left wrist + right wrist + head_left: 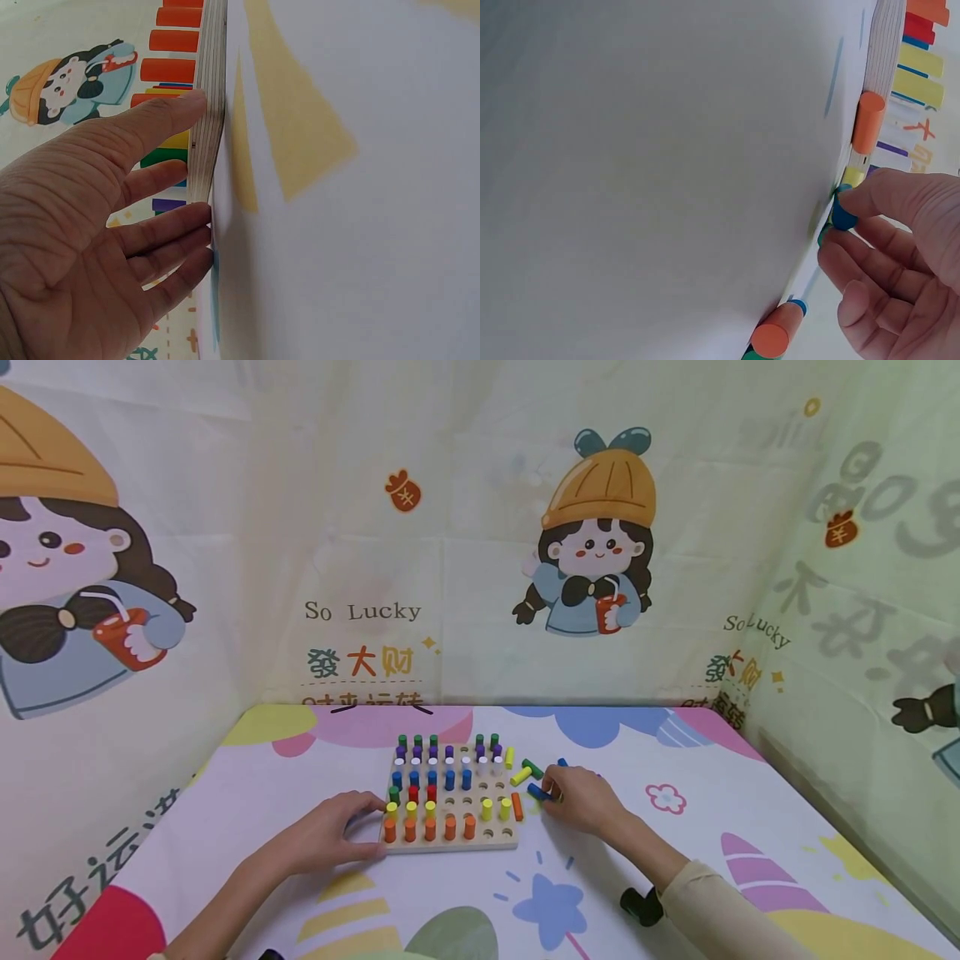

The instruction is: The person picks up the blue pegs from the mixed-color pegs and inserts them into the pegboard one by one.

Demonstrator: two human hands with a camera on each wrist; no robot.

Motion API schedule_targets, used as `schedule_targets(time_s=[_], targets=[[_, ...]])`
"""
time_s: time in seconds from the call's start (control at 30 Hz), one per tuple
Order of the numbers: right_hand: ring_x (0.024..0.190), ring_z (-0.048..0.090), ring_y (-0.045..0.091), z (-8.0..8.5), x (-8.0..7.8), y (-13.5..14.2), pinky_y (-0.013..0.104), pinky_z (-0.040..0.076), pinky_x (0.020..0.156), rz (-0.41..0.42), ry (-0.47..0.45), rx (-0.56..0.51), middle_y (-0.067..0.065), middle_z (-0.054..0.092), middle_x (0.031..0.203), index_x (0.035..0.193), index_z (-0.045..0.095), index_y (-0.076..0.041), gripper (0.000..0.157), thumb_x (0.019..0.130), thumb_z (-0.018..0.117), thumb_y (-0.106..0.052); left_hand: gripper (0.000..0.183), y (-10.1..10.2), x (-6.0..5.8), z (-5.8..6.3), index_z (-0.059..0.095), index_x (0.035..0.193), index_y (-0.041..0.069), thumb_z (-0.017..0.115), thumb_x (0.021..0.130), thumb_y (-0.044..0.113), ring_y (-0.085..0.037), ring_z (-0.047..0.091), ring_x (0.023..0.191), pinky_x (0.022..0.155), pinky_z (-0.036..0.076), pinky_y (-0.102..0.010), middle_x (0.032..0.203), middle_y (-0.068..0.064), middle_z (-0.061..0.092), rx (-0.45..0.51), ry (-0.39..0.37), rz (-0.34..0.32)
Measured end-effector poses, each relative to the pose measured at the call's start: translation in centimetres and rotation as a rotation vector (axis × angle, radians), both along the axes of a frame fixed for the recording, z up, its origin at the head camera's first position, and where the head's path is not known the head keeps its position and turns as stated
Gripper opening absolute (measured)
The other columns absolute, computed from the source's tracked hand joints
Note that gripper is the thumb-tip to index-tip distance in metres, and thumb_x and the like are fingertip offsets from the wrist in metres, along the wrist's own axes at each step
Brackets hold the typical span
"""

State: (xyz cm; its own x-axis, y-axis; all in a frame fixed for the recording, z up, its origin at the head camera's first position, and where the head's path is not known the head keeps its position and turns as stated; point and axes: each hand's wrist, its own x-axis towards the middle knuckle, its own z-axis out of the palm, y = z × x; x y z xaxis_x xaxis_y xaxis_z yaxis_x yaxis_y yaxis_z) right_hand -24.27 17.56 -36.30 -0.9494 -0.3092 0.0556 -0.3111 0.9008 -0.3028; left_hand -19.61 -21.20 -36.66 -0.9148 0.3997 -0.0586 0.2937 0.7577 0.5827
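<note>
Blue peg (537, 791) lay pinched in the right hand (581, 800), just right of the peg board (450, 842).
It looked light, stiff and smooth, likely to roll, best gripped across its round sides. The left hand (330, 833), fingers straight, pressed flat against the board's left edge; beyond the board's right side, loose pegs (527, 770) lay scattered.

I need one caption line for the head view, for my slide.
A left hand steadies a wooden pegboard while the right hand pinches a blue peg beside it.
</note>
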Motion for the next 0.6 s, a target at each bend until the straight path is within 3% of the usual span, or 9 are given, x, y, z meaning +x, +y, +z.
schedule_targets(time_s=[0.6], targets=[[0.07,0.051,0.012,1.5,0.3,-0.6,0.029,0.047,0.063,0.028,0.111,-0.068,-0.007,0.061,0.079,0.086,0.068,-0.016,0.016,0.082,0.083,-0.012,0.056,0.1,0.2,0.3,0.065,0.126,0.012,0.087,0.081,0.039,-0.032,0.059,0.121,0.106,0.046,-0.06,0.129,-0.006,0.065,-0.001,-0.001,-0.002]])
